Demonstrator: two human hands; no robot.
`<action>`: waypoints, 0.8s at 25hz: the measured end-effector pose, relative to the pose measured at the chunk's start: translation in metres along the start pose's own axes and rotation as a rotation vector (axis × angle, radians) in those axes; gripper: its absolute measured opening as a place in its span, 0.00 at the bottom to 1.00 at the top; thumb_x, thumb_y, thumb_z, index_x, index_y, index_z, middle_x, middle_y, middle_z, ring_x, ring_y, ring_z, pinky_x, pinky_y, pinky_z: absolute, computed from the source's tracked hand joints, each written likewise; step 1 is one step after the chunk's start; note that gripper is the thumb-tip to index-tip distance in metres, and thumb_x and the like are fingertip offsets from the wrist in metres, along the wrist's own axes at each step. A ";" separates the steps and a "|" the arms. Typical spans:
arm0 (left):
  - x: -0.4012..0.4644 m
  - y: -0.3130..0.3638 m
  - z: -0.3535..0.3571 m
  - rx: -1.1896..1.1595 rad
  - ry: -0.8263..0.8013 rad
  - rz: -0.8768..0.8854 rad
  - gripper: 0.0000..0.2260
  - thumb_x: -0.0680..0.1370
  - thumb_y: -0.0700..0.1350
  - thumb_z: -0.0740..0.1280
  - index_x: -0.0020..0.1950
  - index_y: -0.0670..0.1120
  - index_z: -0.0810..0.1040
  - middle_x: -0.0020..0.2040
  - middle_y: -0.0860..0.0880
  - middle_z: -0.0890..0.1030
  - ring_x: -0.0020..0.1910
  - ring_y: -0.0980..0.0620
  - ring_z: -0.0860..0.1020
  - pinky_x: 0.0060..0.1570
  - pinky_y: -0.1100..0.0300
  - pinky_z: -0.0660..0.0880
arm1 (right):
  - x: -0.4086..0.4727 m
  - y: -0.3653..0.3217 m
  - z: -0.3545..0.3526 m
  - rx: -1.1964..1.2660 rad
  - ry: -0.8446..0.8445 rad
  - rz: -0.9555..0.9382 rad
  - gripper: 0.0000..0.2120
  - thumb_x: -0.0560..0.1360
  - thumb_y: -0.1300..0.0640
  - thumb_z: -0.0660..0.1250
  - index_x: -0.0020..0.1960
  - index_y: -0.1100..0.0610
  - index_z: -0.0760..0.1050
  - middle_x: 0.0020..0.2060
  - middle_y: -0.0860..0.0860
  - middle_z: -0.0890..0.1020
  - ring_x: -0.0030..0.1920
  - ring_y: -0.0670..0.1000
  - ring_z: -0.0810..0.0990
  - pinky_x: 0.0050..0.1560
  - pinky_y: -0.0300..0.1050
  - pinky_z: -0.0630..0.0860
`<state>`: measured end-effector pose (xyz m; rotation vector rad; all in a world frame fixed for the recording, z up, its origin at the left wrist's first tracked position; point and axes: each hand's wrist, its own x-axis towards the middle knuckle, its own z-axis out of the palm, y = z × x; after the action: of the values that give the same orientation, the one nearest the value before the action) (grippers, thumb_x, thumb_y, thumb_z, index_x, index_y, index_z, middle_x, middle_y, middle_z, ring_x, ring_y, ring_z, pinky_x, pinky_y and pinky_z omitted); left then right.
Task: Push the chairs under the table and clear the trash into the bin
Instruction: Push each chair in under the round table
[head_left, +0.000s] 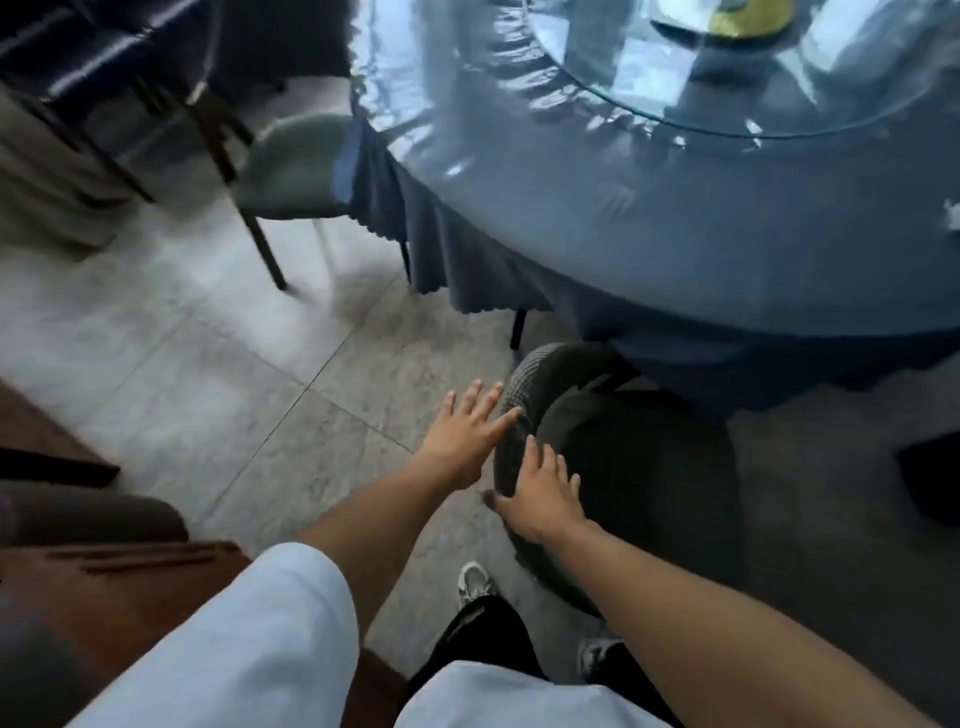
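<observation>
A dark green upholstered chair stands in front of me, its seat partly under the round table with the blue cloth. My right hand lies flat on the chair's curved backrest, fingers spread. My left hand is open beside the backrest's outer edge, its fingertips touching or almost touching it. A second green chair stands at the table's left side, its seat partly under the cloth.
A glass turntable sits on the table with a yellow-green object on it. A dark blue chair stands far left. Brown wooden furniture is near my left side. The grey tiled floor lies between.
</observation>
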<state>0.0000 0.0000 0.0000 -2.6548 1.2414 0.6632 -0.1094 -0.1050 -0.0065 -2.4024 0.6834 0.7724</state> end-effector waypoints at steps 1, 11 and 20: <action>0.011 -0.002 -0.002 0.053 0.011 0.066 0.44 0.77 0.35 0.67 0.83 0.55 0.44 0.83 0.44 0.38 0.81 0.37 0.38 0.78 0.35 0.48 | 0.004 -0.004 0.004 0.034 -0.004 0.021 0.52 0.75 0.34 0.67 0.82 0.56 0.39 0.81 0.61 0.50 0.81 0.63 0.49 0.79 0.65 0.51; 0.078 -0.004 -0.002 0.275 -0.025 0.281 0.31 0.78 0.49 0.70 0.79 0.58 0.62 0.83 0.46 0.39 0.80 0.33 0.37 0.76 0.31 0.46 | 0.013 -0.006 0.029 0.225 -0.032 0.225 0.51 0.74 0.49 0.73 0.82 0.51 0.39 0.72 0.56 0.71 0.68 0.59 0.75 0.66 0.57 0.75; 0.059 0.000 -0.007 0.277 -0.015 0.187 0.24 0.81 0.55 0.65 0.76 0.60 0.66 0.84 0.47 0.44 0.80 0.31 0.40 0.74 0.28 0.42 | 0.002 -0.006 0.034 0.114 -0.058 0.168 0.47 0.78 0.57 0.68 0.82 0.47 0.38 0.61 0.58 0.80 0.61 0.59 0.80 0.63 0.56 0.78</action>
<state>0.0356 -0.0427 -0.0196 -2.3270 1.4718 0.4909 -0.1166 -0.0806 -0.0297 -2.2322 0.8893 0.8438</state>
